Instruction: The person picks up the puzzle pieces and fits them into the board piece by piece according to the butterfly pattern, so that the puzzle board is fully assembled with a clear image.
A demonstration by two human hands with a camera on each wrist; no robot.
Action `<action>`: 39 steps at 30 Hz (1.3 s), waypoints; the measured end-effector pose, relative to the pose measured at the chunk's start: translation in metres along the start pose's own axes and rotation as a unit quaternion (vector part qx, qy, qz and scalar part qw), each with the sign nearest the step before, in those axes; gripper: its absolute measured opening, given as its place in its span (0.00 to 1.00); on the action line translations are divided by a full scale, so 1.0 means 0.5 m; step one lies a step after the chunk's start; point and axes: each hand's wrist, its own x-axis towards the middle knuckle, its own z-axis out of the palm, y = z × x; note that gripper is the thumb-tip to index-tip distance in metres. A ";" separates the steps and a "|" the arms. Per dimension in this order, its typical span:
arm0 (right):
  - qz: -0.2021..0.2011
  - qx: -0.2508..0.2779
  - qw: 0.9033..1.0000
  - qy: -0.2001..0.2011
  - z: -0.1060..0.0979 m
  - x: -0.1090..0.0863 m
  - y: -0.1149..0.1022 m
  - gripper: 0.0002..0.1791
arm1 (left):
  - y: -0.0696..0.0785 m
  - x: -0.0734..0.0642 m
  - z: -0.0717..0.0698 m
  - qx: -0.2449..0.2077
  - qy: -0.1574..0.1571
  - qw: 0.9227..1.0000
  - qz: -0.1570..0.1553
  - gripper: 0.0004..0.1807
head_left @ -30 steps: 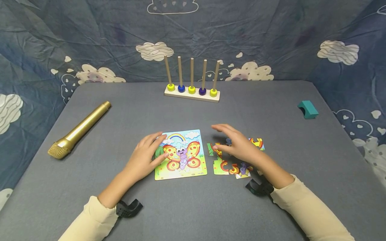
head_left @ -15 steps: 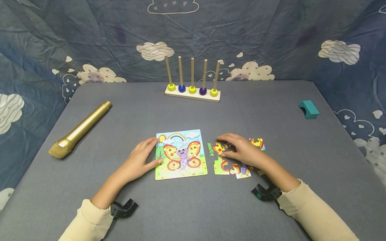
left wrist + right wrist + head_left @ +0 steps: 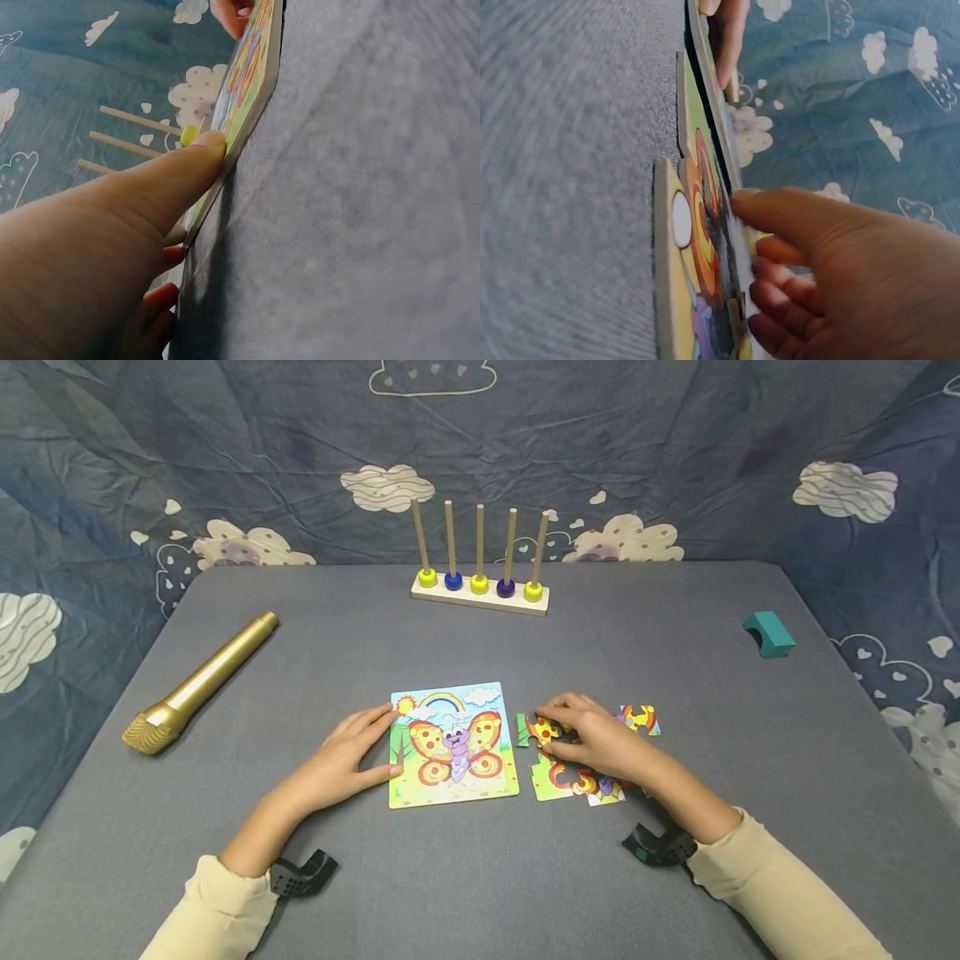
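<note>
A square puzzle board (image 3: 453, 785) with a printed butterfly and rainbow lies mid-table. My left hand (image 3: 348, 764) rests along its left edge, fingers loosely spread; in the left wrist view the thumb (image 3: 199, 157) presses the board's edge. Right of the board several loose puzzle pieces lie close together. My right hand (image 3: 600, 743) bends over them, thumb and forefinger at opposite edges of a red-and-yellow wing puzzle piece (image 3: 546, 732). Below lies a green-and-red piece (image 3: 551, 783), beside a purple-and-yellow piece (image 3: 606, 792). The right palm hides other pieces.
A gold toy microphone (image 3: 201, 681) lies at the left. At the back stands a wooden peg stand (image 3: 480, 599) with one ring on each peg. A teal arch block (image 3: 770, 633) lies at the far right. Blue cloth with clouds hangs behind the table.
My left hand has drawn back leftward from over the board to its edge. The right hand has lowered onto the loose pieces, its fingertips closing in. The green-and-red piece has turned slightly.
</note>
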 end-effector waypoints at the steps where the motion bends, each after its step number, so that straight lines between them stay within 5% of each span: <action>1: -0.002 0.004 1.000 0.005 -0.001 0.001 -0.004 0.27 | 0.001 0.002 0.001 0.003 0.001 1.000 0.001 0.42; 10: -0.056 0.026 0.997 0.046 -0.008 0.029 -0.070 0.25 | 0.010 0.019 0.019 0.008 0.011 1.000 0.015 0.42; 19: -0.107 0.051 0.992 0.048 0.043 0.077 -0.125 0.23 | 0.017 0.026 0.026 0.010 0.029 0.999 0.031 0.41; 28: -0.093 0.035 0.995 0.013 0.102 0.118 -0.124 0.22 | 0.016 0.028 0.027 0.029 0.046 0.997 0.047 0.38; 39: -0.060 0.012 0.998 0.017 0.122 0.140 -0.132 0.22 | 0.016 0.024 0.025 0.032 0.049 0.996 0.070 0.29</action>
